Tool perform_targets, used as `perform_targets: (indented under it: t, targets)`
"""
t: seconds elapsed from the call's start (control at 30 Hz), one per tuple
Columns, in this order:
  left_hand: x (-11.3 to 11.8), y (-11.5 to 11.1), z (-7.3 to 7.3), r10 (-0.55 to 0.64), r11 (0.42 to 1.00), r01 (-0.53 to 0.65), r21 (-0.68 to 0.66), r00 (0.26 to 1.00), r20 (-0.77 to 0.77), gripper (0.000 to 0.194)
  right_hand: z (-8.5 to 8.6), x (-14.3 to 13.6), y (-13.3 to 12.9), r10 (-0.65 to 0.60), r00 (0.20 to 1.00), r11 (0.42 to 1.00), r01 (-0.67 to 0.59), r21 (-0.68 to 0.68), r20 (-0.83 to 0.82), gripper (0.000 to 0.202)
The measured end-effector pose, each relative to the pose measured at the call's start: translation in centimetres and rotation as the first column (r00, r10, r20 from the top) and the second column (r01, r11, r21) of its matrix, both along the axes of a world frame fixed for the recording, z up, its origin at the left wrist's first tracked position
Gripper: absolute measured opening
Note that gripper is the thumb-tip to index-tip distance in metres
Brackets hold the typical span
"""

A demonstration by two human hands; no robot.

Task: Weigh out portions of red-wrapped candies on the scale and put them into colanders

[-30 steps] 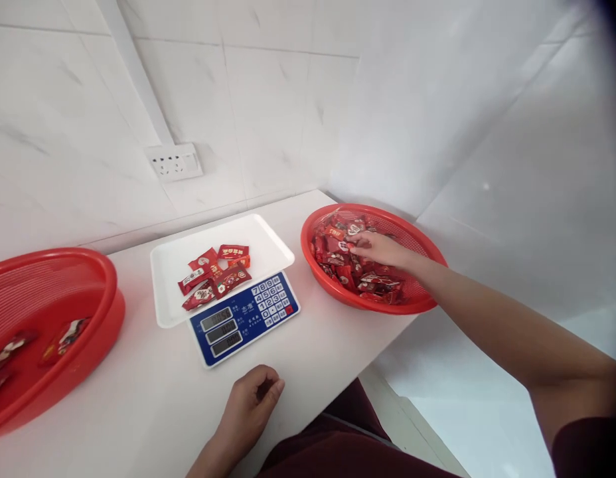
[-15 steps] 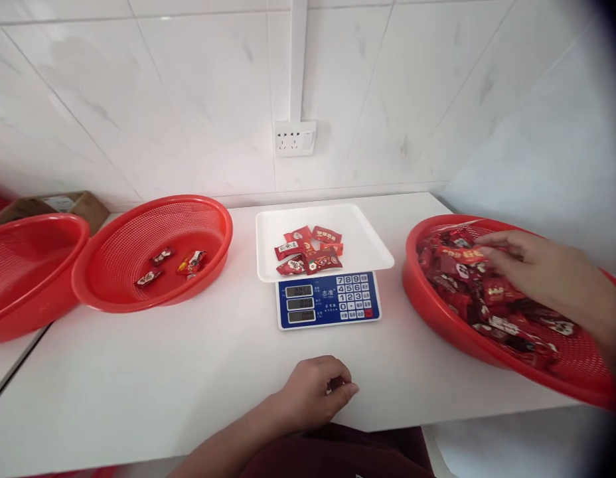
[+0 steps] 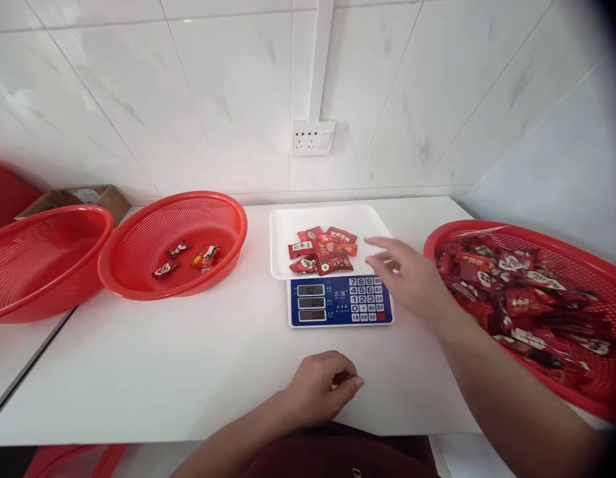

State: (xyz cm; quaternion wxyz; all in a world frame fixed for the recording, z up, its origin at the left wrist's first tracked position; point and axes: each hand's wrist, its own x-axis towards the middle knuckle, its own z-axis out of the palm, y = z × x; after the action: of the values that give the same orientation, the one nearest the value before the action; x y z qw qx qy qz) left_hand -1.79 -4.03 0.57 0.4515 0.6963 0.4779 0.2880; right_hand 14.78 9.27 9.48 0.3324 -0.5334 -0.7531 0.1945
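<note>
My right hand is over the right edge of the white tray, thumb and fingers apart, with nothing visible between them. Several red-wrapped candies lie in a loose cluster on the tray, just left of my fingertips. The tray sits on a digital scale with a blue keypad panel and three small displays. My left hand rests at the front of the table, its fingers curled in and holding nothing that I can see. To the right, a red basket holds a heap of wrapped candies.
Left of the scale stands another red basket with a few wrapped candies at its bottom. Farther left are a third red basket and a cardboard box. A socket is on the tiled wall behind.
My right hand has moved left from the candy basket to the tray. The candies on the tray look more crowded in the middle. My left hand stays put; the view has shifted slightly.
</note>
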Motion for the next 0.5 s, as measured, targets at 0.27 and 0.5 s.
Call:
perform_targets:
  t: [0.27, 0.5]
  targets:
    - [-0.2, 0.1, 0.2, -0.063, 0.998, 0.062, 0.016, 0.998, 0.015, 0.023, -9.2, 2.0, -7.9, 0.088, 0.983, 0.949, -0.132, -0.286, -0.162, 0.025]
    - [0.2, 0.2, 0.0, -0.083, 0.996, 0.083, 0.032, 0.996, 0.021, 0.02, -12.0, 0.1, -10.1, 0.183, 0.964, 0.893, -0.245, -0.377, -0.193, 0.024]
